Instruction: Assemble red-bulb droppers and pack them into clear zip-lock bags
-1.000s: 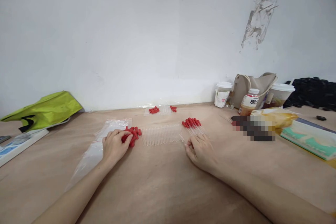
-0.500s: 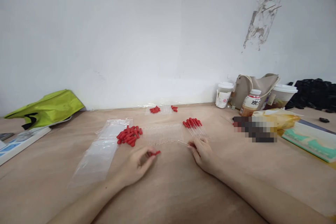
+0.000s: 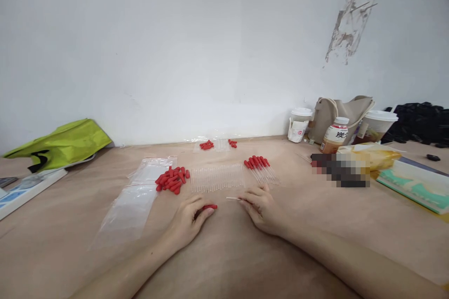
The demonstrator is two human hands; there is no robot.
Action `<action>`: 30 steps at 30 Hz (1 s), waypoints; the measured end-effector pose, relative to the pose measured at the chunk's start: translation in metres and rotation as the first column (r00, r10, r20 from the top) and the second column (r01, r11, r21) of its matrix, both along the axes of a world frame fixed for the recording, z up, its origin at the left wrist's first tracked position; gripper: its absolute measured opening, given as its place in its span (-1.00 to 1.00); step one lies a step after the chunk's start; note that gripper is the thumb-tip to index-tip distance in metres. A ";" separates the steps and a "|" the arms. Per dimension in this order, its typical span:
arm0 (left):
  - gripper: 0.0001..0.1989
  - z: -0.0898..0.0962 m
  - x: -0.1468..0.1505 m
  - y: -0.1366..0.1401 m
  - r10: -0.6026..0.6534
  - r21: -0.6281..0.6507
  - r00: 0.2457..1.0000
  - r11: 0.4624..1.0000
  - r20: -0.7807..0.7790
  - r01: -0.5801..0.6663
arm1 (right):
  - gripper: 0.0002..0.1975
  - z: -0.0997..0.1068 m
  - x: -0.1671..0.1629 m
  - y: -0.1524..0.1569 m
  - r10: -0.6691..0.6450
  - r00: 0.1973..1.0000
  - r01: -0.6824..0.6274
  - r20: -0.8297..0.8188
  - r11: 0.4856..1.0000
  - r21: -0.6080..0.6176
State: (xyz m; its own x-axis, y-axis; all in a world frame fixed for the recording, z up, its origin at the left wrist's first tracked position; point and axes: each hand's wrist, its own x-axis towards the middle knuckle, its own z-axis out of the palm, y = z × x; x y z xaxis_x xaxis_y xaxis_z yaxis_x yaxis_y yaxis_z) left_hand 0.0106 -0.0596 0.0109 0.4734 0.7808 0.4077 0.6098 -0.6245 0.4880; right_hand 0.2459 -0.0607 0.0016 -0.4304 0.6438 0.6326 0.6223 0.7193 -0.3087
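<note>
My left hand (image 3: pixel 188 219) pinches a red rubber dropper bulb (image 3: pixel 211 206), its end pointing right. Facing it, my right hand (image 3: pixel 263 209) is closed on a thin clear dropper tube (image 3: pixel 233 198) whose free end points left toward the bulb, with a gap between them. Beyond my hands lies a row of clear tubes (image 3: pixel 216 178). To its left is a heap of loose red bulbs (image 3: pixel 171 180). On the right, past my right hand, several tubes fitted with red bulbs (image 3: pixel 258 163) lie side by side.
Clear zip bags (image 3: pixel 128 212) lie at left, near a power strip (image 3: pixel 33 191) and a lime-green bag (image 3: pixel 66 145). More bulbs and tubes in a plastic bag (image 3: pixel 220 145) lie by the wall. Cups, a bottle (image 3: pixel 336 136), a beige bag and a tissue pack (image 3: pixel 416 184) stand right.
My right hand has brought the tube left and toward me, turning it nearly level. My left hand has shifted slightly right with the bulb, so the two pieces are closer together.
</note>
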 end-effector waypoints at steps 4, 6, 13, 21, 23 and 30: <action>-0.78 0.003 0.006 -0.006 -0.014 -0.095 0.997 0.995 0.082 0.022 | -0.81 0.005 -0.008 0.000 0.060 0.998 -0.061 -0.033 0.998 -0.019; -0.78 0.004 0.008 -0.008 -0.027 -0.133 0.994 0.990 0.109 0.041 | -0.81 0.005 -0.011 0.001 0.071 0.997 -0.072 -0.031 0.997 -0.021; -0.77 0.000 0.009 -0.009 -0.006 -0.187 0.984 0.982 0.179 0.040 | -0.80 0.003 -0.016 -0.001 0.077 0.997 -0.077 0.006 0.997 -0.022; -0.78 -0.008 0.006 -0.007 -0.002 -0.194 0.984 0.980 0.177 0.037 | -0.78 0.001 -0.015 0.002 0.156 0.988 -0.154 0.014 0.985 -0.082; -0.78 -0.008 0.006 -0.009 -0.023 -0.150 0.989 0.988 0.148 0.045 | -0.79 0.002 -0.013 0.003 0.170 0.984 -0.166 0.053 0.983 -0.080; -0.78 0.000 0.010 -0.015 -0.075 -0.023 0.997 0.997 -0.009 0.075 | -0.81 0.006 -0.012 -0.003 0.080 0.972 -0.094 0.221 0.994 0.050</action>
State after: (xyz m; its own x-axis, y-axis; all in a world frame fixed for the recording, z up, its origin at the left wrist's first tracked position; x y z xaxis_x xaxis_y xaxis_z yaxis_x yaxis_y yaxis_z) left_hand 0.0211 -0.0750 0.0111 0.5348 0.7518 0.3857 0.5666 -0.6577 0.4963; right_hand 0.2341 -0.0634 0.0076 -0.6149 0.5616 0.5536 0.6040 0.7868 -0.1273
